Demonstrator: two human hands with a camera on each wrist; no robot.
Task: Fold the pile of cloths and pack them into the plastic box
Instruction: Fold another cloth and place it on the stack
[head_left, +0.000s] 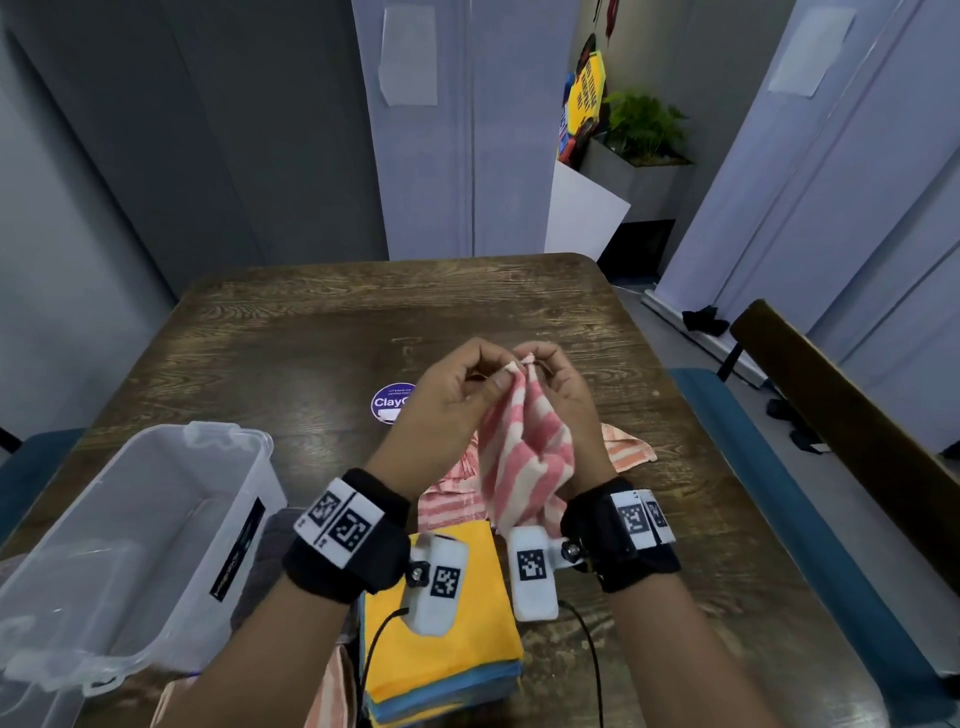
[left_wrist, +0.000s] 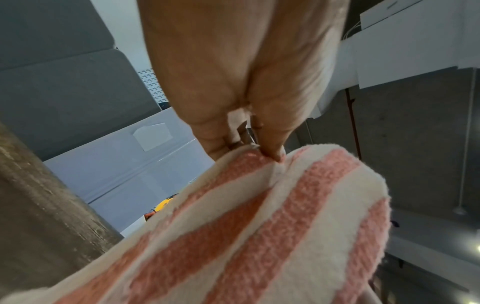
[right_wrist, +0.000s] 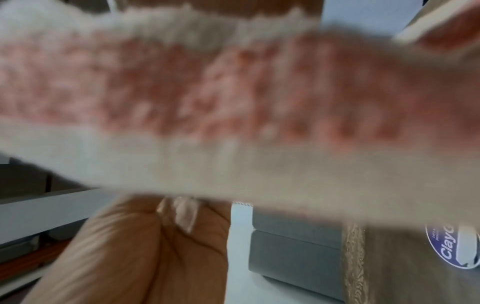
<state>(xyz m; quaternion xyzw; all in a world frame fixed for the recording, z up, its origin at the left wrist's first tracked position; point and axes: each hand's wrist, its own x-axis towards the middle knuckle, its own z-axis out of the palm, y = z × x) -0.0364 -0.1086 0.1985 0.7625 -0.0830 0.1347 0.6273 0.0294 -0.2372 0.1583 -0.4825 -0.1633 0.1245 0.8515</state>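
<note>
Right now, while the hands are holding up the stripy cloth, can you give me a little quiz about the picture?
1. True or false: only one hand holds the striped cloth.
2. Which colour is the top cloth of the stack nearest the person? A green, B yellow, C black.
3. Fill in: the plastic box stands on the person's ____ side.

Key:
1. False. The left hand and the right hand both pinch its top edge.
2. B.
3. Left.
</note>
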